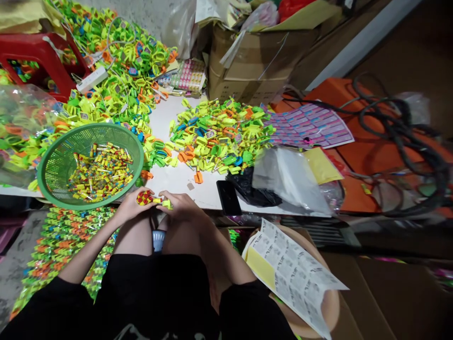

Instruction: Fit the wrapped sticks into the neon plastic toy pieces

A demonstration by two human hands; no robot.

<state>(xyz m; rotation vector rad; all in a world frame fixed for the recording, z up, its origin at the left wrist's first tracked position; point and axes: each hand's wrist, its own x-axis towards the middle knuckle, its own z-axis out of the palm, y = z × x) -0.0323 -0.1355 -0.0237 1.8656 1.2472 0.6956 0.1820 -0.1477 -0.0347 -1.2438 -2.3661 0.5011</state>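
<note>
Over the lap point(132, 238): left hand point(130, 206) cupping red-and-yellow bits point(144, 197), fingers curling round them; right hand point(182, 206) pinching a lime piece point(167, 204). A loosening left grip could be spilling bits floorward. Beyond: round mesh basket point(85, 206), rim jutting past the table point(208, 190) edge, holding shiny tubes point(102, 172); a bump could be tipping it. Farther: glossy plastic pile point(219, 134) sprawling.

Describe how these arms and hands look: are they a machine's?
No, they are a person's. The left sleeve and right sleeve are loose, plain black and short, leaving the left forearm and right forearm bare. The left grip and right grip are ordinary five-fingered hands without gloves. I see no watch, bracelet or cables.
</note>
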